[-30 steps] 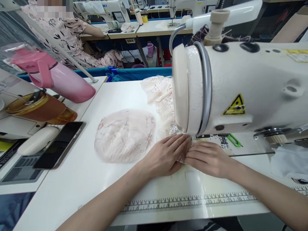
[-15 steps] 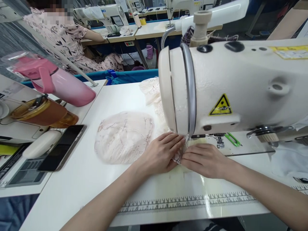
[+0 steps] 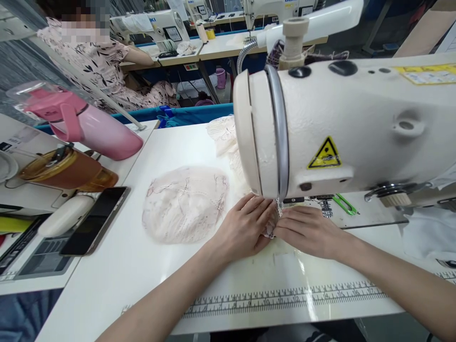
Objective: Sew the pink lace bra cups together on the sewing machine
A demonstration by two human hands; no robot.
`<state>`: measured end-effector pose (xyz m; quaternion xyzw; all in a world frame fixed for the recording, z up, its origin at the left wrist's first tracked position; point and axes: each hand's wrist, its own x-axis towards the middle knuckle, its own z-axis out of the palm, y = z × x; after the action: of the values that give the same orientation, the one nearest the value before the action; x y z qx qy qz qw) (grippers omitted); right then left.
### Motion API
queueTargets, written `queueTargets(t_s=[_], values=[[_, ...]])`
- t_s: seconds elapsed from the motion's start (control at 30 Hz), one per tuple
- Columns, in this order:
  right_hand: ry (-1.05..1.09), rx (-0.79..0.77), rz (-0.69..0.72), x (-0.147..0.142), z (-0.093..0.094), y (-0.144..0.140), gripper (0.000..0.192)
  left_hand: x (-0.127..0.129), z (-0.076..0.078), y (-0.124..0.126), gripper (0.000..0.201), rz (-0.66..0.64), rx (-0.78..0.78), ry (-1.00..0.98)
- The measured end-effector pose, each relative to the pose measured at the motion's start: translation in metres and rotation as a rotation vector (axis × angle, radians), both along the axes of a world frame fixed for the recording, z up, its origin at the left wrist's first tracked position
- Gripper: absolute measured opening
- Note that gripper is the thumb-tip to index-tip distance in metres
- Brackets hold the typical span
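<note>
Under the head of a white sewing machine (image 3: 320, 123), both hands are on a small piece of pale lace-edged fabric (image 3: 271, 223). My left hand (image 3: 245, 225) presses it from the left, fingers together and bent over its edge. From the right, my right hand (image 3: 309, 232) pinches the same fabric, its fingertips close to the left hand's. The needle area is hidden behind the machine head. A flat, rounded piece of thin pale pink fabric (image 3: 185, 204) lies left of my hands. More cream fabric (image 3: 224, 135) is bunched behind the machine head.
Green thread snips (image 3: 345, 204) lie on the machine bed. A ruler strip (image 3: 256, 304) runs along the table's front. At left are a phone (image 3: 94, 221), a pink tumbler (image 3: 96, 126) and an amber cup (image 3: 64, 166). A person (image 3: 92, 66) sits at another machine beyond.
Both hands have shifted slightly to the right in the picture with the lace-edged fabric between them. The view has also moved a little. Their grip looks the same.
</note>
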<state>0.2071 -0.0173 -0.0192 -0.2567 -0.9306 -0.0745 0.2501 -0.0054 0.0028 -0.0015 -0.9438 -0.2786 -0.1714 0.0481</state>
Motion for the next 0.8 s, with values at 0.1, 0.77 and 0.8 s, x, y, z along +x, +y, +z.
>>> queueTargets(t_s=[0.1,0.77,0.8], values=[[-0.016,-0.011,-0.014,0.002,0.001,0.002,0.018,0.002,0.000,-0.001,0.043,0.021,0.007,0.011],[-0.041,0.046,-0.121,0.014,0.019,0.006,0.021,0.006,-0.003,-0.007,0.045,0.110,0.009,0.048],[-0.046,0.078,-0.142,0.014,0.020,0.006,0.020,0.006,-0.003,-0.007,0.046,0.108,0.010,0.047]])
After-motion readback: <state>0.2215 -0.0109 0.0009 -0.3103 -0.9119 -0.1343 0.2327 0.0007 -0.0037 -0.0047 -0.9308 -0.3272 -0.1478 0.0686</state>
